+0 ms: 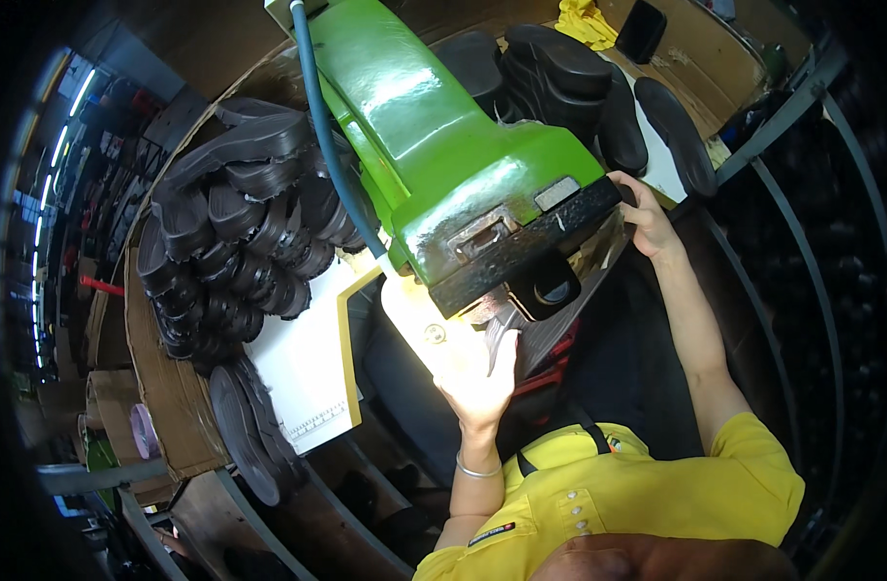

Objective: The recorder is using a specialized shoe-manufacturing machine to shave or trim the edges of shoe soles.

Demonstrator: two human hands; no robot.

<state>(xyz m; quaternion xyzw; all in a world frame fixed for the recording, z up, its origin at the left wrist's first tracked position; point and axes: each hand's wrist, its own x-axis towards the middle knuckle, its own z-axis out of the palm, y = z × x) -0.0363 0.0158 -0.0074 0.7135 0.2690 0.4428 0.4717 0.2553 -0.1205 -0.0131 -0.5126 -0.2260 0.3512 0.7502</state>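
A green machine point(443, 145) with a black lower head point(521, 257) fills the middle. My left hand point(474, 373), brightly lit and with a bangle at the wrist, is just under that head. Its fingers are closed on a dark shoe sole point(504, 339) pressed up against the machine. My right hand point(647, 221) reaches to the right end of the black head, fingers curled around its dark edge. What lies under those fingers is hidden.
A blue hose point(327, 145) runs down the machine's left side. Several black soles point(240, 232) are piled on the left, and more soles point(560, 68) lie behind the machine. A white board with a yellow edge point(308, 373) lies below the pile. A yellow cloth point(584, 19) lies at the back.
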